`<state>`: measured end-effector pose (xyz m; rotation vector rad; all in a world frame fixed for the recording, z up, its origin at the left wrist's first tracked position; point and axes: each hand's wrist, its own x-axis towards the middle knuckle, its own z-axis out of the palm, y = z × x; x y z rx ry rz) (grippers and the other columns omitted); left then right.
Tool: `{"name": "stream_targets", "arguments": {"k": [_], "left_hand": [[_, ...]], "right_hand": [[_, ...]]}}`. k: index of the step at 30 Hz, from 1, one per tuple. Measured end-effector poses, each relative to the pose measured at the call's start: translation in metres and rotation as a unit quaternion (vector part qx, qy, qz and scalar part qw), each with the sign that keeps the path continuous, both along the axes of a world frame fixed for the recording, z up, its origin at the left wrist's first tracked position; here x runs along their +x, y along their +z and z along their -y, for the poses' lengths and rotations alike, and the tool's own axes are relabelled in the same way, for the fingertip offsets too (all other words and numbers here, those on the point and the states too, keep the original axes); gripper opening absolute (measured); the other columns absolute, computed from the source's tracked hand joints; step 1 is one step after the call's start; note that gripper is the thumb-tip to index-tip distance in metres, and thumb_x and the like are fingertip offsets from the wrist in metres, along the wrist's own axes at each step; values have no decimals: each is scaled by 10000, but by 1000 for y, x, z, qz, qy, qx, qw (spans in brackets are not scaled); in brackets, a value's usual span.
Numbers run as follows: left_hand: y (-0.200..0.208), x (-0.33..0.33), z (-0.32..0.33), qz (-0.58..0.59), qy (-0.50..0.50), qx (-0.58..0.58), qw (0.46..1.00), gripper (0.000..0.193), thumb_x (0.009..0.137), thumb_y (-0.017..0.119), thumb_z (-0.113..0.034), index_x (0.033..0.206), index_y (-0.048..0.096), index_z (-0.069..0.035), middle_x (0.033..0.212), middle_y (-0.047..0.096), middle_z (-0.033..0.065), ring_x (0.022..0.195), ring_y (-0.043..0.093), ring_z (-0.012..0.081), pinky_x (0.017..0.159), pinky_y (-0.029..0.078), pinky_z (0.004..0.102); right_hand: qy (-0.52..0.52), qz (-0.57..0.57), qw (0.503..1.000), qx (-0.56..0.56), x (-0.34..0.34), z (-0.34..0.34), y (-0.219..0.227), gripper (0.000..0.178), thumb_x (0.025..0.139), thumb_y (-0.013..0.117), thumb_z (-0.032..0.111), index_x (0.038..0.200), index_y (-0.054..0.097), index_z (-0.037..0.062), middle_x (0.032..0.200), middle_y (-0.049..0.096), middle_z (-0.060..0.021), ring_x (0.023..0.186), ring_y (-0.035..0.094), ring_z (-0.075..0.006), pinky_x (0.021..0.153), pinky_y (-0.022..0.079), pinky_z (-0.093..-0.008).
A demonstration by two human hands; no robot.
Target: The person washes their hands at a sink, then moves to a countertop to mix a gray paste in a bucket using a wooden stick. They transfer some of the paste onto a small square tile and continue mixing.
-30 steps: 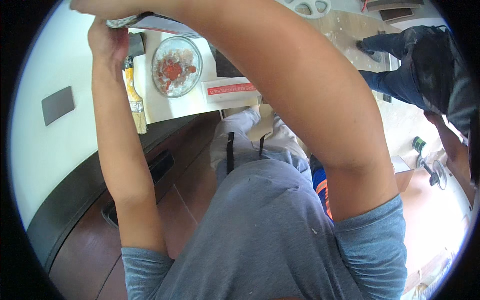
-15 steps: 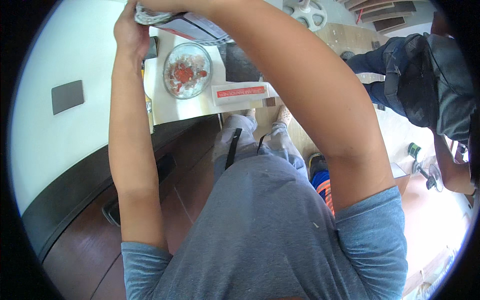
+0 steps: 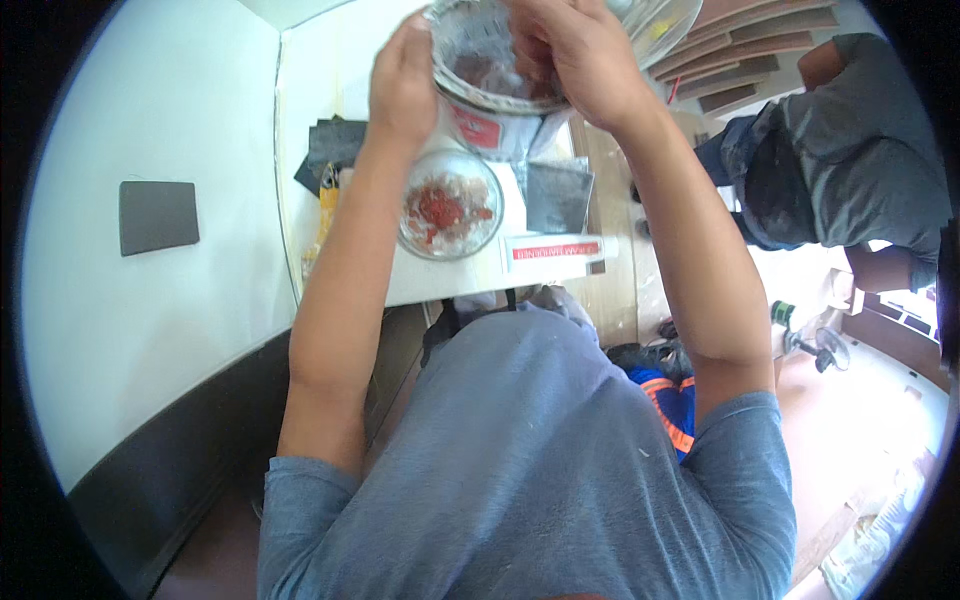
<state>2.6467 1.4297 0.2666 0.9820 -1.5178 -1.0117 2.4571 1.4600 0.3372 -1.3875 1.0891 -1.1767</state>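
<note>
Above the table's far part, a round tin can (image 3: 490,125) is tilted so that its mouth shows, with a smeared rim and greyish, dark reddish contents. My left hand (image 3: 405,90) is closed round the can's left side. Over the can's right rim reaches my right hand (image 3: 585,65), its fingers curled down inside the mouth; what they hold, if anything, is hidden. Below the can, a clear glass bowl (image 3: 497,215) on the table holds a whitish mass with red paste on top. Right of the bowl lies a white box with a red stripe (image 3: 553,253).
Dark square sheets (image 3: 558,195) lie by the table's right edge, more (image 3: 335,142) at the left near a yellow-handled tool (image 3: 328,200). A clear round piece (image 3: 665,30) shows beyond my right hand. Another person (image 3: 830,150) stands at right, and a fan (image 3: 825,345) is lower right.
Both hands and the can have moved right and lower in the picture, and the can's open mouth has come into view. My right hand now reaches into it. The other person has shifted.
</note>
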Motion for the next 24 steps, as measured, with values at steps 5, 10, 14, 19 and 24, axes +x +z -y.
{"name": "stream_targets", "arguments": {"k": [5,10,14,19,24], "left_hand": [[-12,0,4,34,45,5,998,501,1104,378,-350,1406,568,2,1346,638,220,1261,599,346,1098,437,407],[8,0,-4,57,54,40,996,460,1108,396,-306,1406,559,3,1360,619,222,1284,582,361,1099,432,421],[15,-1,-10,52,51,61,996,424,1116,393,-264,1408,556,-3,1311,628,193,1218,602,315,1066,441,380],[17,0,-9,26,29,64,997,410,1123,375,-228,1415,550,1,1291,621,167,1180,601,256,1053,438,357],[16,2,-6,18,9,70,997,411,1133,357,-216,1426,537,8,1308,613,171,1204,591,255,1072,427,365]], "right_hand": [[19,111,993,33,4,-1,48,487,1059,478,428,722,524,80,600,432,-8,540,401,-134,509,340,-327],[-6,26,996,-80,12,14,52,498,1060,422,303,627,379,62,574,360,-11,529,363,-125,513,311,-312],[24,72,993,-88,14,32,39,474,1048,437,267,629,381,53,597,353,4,571,315,-111,530,288,-315],[40,34,997,-56,20,49,13,445,1019,464,228,631,396,22,594,372,10,592,332,-97,539,309,-322],[89,33,995,2,17,49,4,431,991,502,210,636,417,-20,577,387,-24,575,360,-112,529,341,-346]]}}
